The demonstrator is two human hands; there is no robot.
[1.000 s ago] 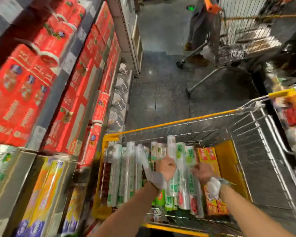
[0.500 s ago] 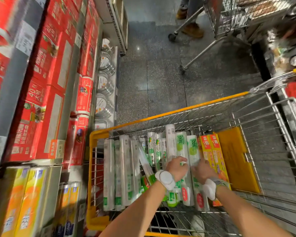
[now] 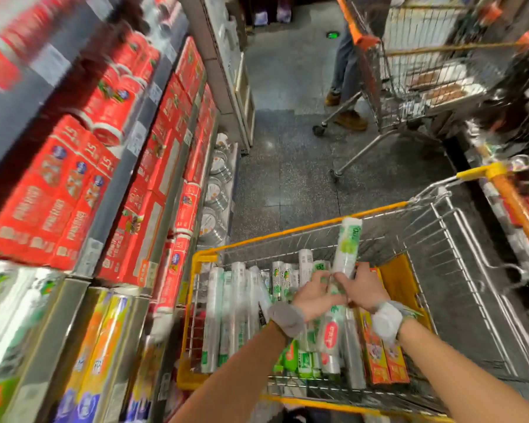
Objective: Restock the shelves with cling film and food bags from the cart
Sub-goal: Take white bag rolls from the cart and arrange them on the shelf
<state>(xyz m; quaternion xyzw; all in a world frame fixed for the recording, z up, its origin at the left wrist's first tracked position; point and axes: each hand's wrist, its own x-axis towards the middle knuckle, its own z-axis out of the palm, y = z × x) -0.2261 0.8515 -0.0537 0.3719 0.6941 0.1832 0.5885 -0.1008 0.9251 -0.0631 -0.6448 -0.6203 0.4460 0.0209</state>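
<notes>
A yellow-rimmed wire cart (image 3: 315, 227) in front of me holds several white-and-green rolls (image 3: 226, 312) lying side by side and orange boxes (image 3: 379, 349) at their right. My left hand (image 3: 313, 296) and my right hand (image 3: 359, 290) both grip one long white-and-green roll (image 3: 347, 245), lifted above the others with its far end tilted up over the cart's far rim. Shelves (image 3: 110, 215) on my left carry red boxes (image 3: 46, 203) above and yellow and green packs (image 3: 101, 340) lower down.
Another person's legs (image 3: 345, 71) and a second cart (image 3: 422, 71) stand further up the aisle. An orange-handled cart edge (image 3: 513, 203) and blurred goods line the right side. Round metal dishes (image 3: 217, 184) sit on the left shelf's far end. Dark floor (image 3: 287, 166) lies between.
Both hands were down among the rolls in the cart; now they have raised one roll above the pile, tilted upward. The camera view has swung up and left.
</notes>
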